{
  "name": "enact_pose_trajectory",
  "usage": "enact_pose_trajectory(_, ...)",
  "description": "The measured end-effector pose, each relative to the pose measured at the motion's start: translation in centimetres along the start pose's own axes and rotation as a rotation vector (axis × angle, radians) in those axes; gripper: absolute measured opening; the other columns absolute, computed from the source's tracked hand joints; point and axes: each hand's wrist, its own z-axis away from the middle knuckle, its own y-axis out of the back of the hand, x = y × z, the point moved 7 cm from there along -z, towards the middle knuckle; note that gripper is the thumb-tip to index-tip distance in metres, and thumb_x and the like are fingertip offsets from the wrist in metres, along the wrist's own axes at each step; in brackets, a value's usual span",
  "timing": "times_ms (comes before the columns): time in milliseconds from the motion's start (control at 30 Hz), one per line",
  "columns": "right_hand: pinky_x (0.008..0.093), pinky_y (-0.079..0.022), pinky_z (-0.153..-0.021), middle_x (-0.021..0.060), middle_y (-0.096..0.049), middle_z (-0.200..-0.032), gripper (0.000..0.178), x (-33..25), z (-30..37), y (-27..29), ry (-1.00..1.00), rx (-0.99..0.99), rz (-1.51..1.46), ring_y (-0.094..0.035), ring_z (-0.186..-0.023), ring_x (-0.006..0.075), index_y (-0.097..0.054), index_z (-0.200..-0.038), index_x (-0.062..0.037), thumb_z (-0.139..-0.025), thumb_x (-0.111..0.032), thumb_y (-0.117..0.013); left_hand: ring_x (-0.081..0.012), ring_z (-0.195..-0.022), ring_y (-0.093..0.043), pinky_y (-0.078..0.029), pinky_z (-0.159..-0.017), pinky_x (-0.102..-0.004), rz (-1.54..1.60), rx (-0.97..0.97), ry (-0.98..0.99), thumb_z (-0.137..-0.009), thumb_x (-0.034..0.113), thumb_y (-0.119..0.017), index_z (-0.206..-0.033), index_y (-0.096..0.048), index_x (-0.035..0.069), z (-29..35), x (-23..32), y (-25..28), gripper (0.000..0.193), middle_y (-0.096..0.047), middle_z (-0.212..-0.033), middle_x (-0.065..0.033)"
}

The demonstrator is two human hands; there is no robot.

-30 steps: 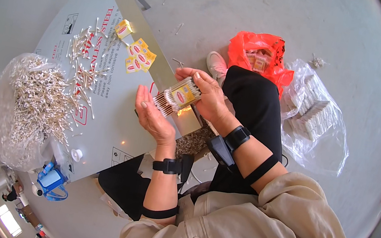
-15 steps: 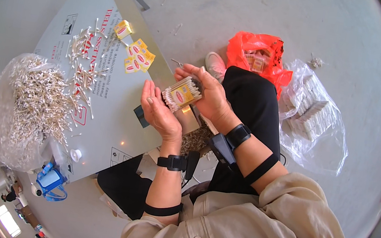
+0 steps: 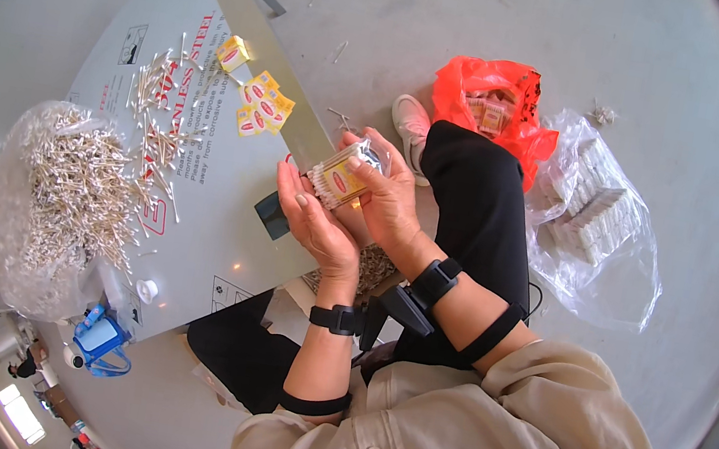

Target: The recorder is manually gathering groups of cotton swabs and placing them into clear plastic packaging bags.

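A small clear pack of cotton swabs [image 3: 335, 179] with a yellow label is held between my two hands, above the table's near edge. My right hand [image 3: 394, 209] grips its right end, thumb across the front near the loose, shiny end of the plastic. My left hand [image 3: 326, 232] cups the pack's left end and underside, fingers curved along it. On the table, several yellow label cards [image 3: 265, 106] lie spread out beside a small stack of yellow cards [image 3: 233, 54]. Loose cotton swabs [image 3: 158, 91] are scattered left of the cards.
A big clear bag heaped with swabs [image 3: 80, 187] stands on the metal-topped table [image 3: 221, 201]. A blue pouch [image 3: 103, 339] is at its lower corner. On the floor sit a red plastic bag [image 3: 460, 80] with packs and a clear bag of white bundles [image 3: 595, 212]. Below my hands is a swab-filled container [image 3: 374, 270].
My right thumb has moved onto the front of the pack, and the right fingers have closed in around its end. Both hands have shifted slightly right.
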Motion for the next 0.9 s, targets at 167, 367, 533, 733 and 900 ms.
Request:
enact_pose_trajectory(167,0.0377,-0.047,-0.101,0.0157,-0.058,-0.128,0.056,0.1,0.0,0.0,0.033,0.021,0.061,-0.055,-0.119,0.0253,-0.043,-0.135,-0.0006,-0.083,0.006,-0.064,-0.0342,-0.143,-0.019,-0.020,-0.117,-0.0450,0.034,0.006,0.032,-0.100,0.049,-0.036,-0.144,-0.017,-0.010,0.0,0.2,-0.3,0.076,-0.020,-0.151,-0.0275)
enact_pose_trajectory(367,0.0397,-0.042,-0.104,0.0183,-0.056,-0.130,0.048,-2.6,-1.7,0.8,0.110,-0.013,0.120,-0.053,-0.123,0.0271,-0.045,-0.135,0.0011,-0.094,-0.021,-0.058,-0.0346,-0.143,-0.021,-0.019,-0.117,-0.0452,-0.007,-0.006,-0.039,-0.101,0.044,-0.036,-0.145,-0.019,-0.006,0.0,0.0,0.2,0.069,-0.020,-0.152,-0.0237)
enact_pose_trajectory(533,0.0399,-0.040,-0.107,0.0183,-0.055,-0.131,0.050,-1.6,-2.3,0.3,-0.085,-0.146,-0.092,-0.052,-0.123,0.0279,-0.045,-0.135,0.0005,-0.093,-0.020,-0.060,-0.0347,-0.142,-0.021,-0.019,-0.117,-0.0449,0.021,0.005,-0.006,-0.101,0.044,-0.037,-0.145,-0.020,-0.006,-0.1,0.0,0.0,0.069,-0.021,-0.152,-0.0237)
enact_pose_trajectory(733,0.0411,-0.044,-0.103,0.0168,-0.058,-0.127,0.052,-0.5,-0.7,0.9,-0.072,-0.097,-0.080,-0.055,-0.120,0.0264,-0.046,-0.133,-0.0005,-0.086,-0.007,-0.068,-0.0338,-0.142,-0.023,-0.019,-0.117,-0.0449,-0.014,0.042,-0.021,-0.101,0.044,-0.037,-0.144,-0.022,-0.006,0.1,0.1,0.1,0.068,-0.023,-0.152,-0.0234)
enact_pose_trajectory(900,0.0396,-0.050,-0.096,0.0158,-0.063,-0.120,0.047,-0.8,-1.2,1.3,0.022,0.038,0.017,-0.060,-0.113,0.0259,-0.049,-0.128,0.0001,-0.084,0.002,-0.066,-0.0334,-0.141,-0.024,-0.020,-0.116,-0.0450,0.024,0.022,-0.011,-0.101,0.043,-0.038,-0.144,-0.023,-0.006,0.1,-0.1,0.2,0.066,-0.023,-0.152,-0.0222)
